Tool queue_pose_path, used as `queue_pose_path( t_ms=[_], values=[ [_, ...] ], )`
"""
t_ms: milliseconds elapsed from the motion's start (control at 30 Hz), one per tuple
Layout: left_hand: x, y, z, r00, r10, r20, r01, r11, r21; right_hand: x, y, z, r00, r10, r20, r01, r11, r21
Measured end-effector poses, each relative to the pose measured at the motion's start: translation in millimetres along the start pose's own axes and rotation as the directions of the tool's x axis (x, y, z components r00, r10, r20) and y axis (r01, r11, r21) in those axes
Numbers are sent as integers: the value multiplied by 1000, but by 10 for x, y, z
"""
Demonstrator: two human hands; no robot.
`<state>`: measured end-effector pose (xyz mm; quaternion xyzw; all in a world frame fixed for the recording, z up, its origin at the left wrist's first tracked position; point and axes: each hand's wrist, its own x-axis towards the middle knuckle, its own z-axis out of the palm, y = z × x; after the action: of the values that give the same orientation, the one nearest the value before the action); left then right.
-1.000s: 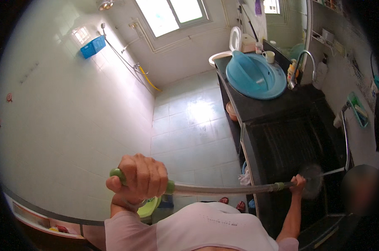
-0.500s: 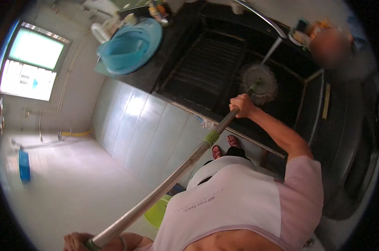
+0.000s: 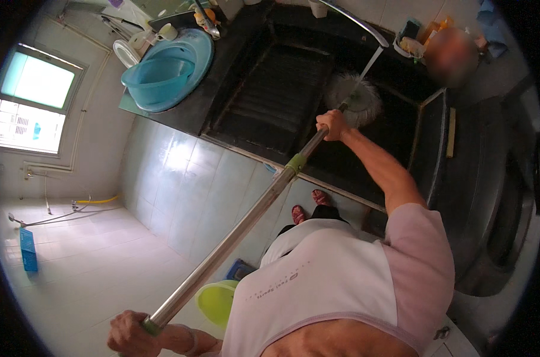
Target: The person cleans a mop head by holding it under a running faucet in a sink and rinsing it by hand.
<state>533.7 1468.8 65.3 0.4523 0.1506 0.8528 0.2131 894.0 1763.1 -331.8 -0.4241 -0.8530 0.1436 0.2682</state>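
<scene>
A mop with a long metal pole (image 3: 234,235) slants across from the lower left to the dark sink (image 3: 395,140). Its round, pale, stringy head (image 3: 365,110) sits in the sink's right basin, blurred at the rim, while water from the curved faucet (image 3: 359,22) runs onto it. My right hand (image 3: 334,125) is wrapped round the pole just short of the mop head, past the green collar (image 3: 295,162). At the pole's other end, my left hand (image 3: 130,333) grips near the green end piece; some fingers are hidden.
Blue basins (image 3: 160,80) stand on the counter left of the sink. Sponges and small items (image 3: 411,44) sit behind it on the right. Below are a lime-green bucket (image 3: 215,302) near my body and a blue basket (image 3: 27,250) by the far-left wall.
The view has shifted, so the sink appears farther left and higher. My left hand and the pole's end show higher and farther right. Both hands keep hold of the mop.
</scene>
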Motion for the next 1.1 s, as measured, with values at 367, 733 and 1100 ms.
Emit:
queue_pose_path(
  t_ms=[367,733,1100],
  values=[
    [-940,881,-1768,837,-36,-546,74,996,48,364,-1186,-252,899,-219,379,273,957,-96],
    [-2060,1038,-2263,554,33,-832,45,997,70,421,-1484,-269,713,-190,675,392,906,-158],
    [-2423,1203,-2477,-47,116,-992,300,949,97,452,-1766,-390,547,-141,825,427,895,-130]
  ],
)
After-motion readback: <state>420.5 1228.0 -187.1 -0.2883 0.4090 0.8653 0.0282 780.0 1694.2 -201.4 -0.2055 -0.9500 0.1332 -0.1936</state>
